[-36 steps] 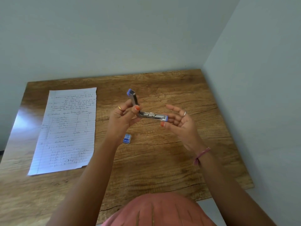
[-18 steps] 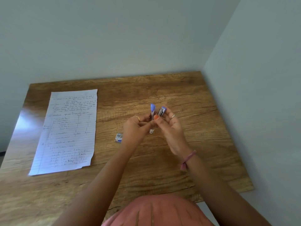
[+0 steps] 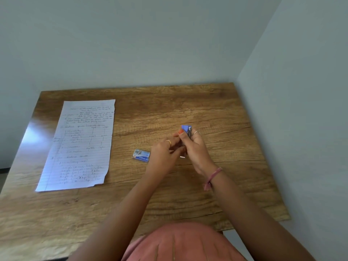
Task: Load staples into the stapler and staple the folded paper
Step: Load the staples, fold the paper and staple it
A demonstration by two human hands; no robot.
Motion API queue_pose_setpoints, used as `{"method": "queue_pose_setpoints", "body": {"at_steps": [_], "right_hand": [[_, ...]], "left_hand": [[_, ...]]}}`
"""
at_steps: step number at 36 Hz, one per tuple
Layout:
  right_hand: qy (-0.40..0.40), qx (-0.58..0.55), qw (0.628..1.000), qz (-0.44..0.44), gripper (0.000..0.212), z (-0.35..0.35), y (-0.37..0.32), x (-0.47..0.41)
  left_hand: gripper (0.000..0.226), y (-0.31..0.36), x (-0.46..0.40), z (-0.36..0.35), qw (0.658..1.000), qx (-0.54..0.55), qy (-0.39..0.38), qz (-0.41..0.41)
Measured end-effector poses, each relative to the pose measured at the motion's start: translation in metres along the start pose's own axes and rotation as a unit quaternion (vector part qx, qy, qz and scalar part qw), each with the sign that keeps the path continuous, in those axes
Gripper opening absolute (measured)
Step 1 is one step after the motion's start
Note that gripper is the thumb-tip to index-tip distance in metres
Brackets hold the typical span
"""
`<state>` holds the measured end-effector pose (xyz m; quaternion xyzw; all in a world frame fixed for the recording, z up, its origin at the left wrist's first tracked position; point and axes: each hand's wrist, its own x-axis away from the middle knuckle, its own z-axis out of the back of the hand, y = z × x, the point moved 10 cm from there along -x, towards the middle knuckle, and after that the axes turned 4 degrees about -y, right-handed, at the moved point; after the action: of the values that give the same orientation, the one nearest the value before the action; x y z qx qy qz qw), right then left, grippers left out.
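A small stapler (image 3: 187,130) with blue ends is upright in my right hand (image 3: 195,147), its two arms folded together; only its top shows above the fingers. My left hand (image 3: 165,153) presses against the right one, fingers curled at the stapler's lower part. A small bright metal piece (image 3: 182,157) shows just below the hands. The blue staple box (image 3: 141,155) lies on the wooden table (image 3: 216,185), just left of my left hand. A handwritten lined sheet (image 3: 82,146) lies flat and unfolded at the table's left side.
The table stands in a corner, with grey walls behind and along its right side. My knee in pink cloth (image 3: 184,242) is at the near edge.
The stapler, held wide open a second ago, is now folded shut and upright. Both hands have come together and dropped lower toward the table.
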<state>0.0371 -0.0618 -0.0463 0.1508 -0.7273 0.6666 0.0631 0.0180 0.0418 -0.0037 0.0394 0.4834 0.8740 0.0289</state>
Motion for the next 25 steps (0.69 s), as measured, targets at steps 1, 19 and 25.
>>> {"method": "queue_pose_setpoints", "body": {"at_steps": [1, 19, 25], "right_hand": [[0.005, 0.026, 1.0, -0.004, 0.023, 0.002, 0.001, 0.0], [0.0, 0.221, 0.975, 0.019, 0.022, -0.001, -0.007, 0.007], [-0.026, 0.328, 0.941, 0.077, 0.025, -0.011, -0.02, 0.019]], "left_hand": [[0.032, -0.003, 0.002, 0.0, 1.0, 0.015, -0.003, 0.01], [0.024, -0.034, 0.025, -0.013, 0.918, 0.367, 0.019, 0.146], [0.021, -0.031, 0.025, -0.017, 0.859, 0.48, 0.046, 0.17]]}}
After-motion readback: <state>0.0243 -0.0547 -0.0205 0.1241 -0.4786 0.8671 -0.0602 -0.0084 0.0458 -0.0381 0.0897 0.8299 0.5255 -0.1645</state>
